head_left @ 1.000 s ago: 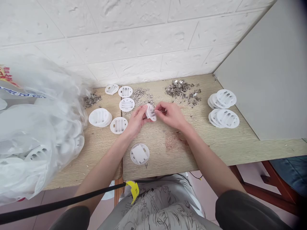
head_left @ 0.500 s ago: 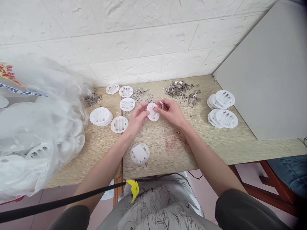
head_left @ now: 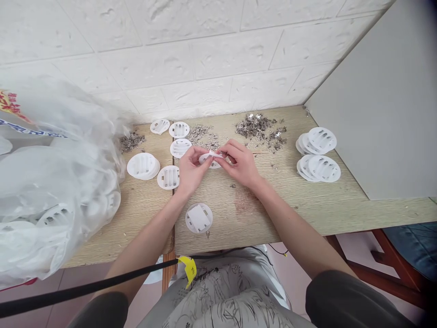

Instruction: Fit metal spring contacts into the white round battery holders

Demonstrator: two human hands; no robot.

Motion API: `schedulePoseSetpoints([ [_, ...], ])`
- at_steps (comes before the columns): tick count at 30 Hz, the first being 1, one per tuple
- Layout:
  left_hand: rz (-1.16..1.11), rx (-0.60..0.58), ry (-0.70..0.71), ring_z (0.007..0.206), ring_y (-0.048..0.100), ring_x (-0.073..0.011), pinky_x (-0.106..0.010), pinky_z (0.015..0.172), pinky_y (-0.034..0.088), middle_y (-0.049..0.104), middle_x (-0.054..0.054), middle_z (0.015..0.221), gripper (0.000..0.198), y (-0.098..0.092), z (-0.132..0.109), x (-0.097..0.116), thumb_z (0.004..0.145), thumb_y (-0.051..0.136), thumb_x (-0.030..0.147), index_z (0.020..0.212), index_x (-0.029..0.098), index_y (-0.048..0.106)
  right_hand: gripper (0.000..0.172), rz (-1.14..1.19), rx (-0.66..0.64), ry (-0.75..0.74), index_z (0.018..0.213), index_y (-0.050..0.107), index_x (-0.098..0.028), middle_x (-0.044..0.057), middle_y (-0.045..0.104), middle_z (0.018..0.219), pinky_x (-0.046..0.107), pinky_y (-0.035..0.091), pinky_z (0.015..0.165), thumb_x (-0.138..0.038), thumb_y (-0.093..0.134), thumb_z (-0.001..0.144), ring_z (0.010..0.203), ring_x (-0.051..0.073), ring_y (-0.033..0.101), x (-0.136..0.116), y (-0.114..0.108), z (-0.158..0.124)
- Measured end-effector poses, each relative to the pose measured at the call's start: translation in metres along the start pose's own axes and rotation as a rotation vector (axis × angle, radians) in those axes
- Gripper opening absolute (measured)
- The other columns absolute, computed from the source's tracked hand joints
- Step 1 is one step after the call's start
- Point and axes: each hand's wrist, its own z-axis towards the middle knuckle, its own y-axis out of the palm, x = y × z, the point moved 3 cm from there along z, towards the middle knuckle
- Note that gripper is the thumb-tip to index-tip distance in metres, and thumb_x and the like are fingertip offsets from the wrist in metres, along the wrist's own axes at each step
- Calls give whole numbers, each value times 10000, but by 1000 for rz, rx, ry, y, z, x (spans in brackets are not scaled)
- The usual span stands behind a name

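Note:
My left hand (head_left: 193,169) and my right hand (head_left: 240,165) hold a round white plastic battery holder (head_left: 205,157) between them, over the middle of the table. It is tilted so that it shows nearly edge-on. Both thumbs press on its near side, and the fingers are curled behind it. Whether my right hand also has a small metal piece in it is hidden. Just below the hands a small metal contact (head_left: 232,186) lies on the wood. Closer to the front edge, another battery holder (head_left: 199,218) lies with its square raised part up.
Behind the hands are piles of small metal contacts (head_left: 254,126), with another metal pile (head_left: 132,141) at left. Stacked battery holders stand at right (head_left: 326,168) and left (head_left: 141,166). A clear plastic bag (head_left: 85,159) full of holders fills the left side. A grey panel (head_left: 382,114) leans at right.
The battery holder has turned from facing me to nearly edge-on. Both hands have come closer together around it, and the shiny metal piece seen at my right fingers is now out of sight.

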Motion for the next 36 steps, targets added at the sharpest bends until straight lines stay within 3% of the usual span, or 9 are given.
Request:
schedulePoseSetpoints([
  [8,-9,45,99,867,707,-180,-353,796,581,728,-43,879,320,-2,-1,7,701,827,416,751,206,591,182,25,49,12,991,651,-183,29,607,802,243,422,568,-351,605,937,629,115,514,0,-1,0],
  [16,58,6,175,934,688,-175,-367,858,540,720,-34,935,273,-1,0,10,753,789,366,860,224,582,150,-70,142,-97,1009,677,-198,59,666,879,242,467,562,-218,540,951,656,119,588,-5,-3,-3],
  [23,146,13,251,920,658,-156,-317,781,508,698,-28,931,186,0,-4,14,816,739,332,870,216,604,122,-211,234,-190,966,677,-204,49,675,849,222,456,543,-235,560,949,664,111,603,-8,-9,-4],
  [36,163,16,307,845,611,-148,-304,672,462,656,-20,912,142,1,-8,19,841,702,290,820,230,575,153,-170,166,-171,942,664,-228,56,632,840,255,423,526,-239,511,945,637,127,556,-9,-9,-5],
])
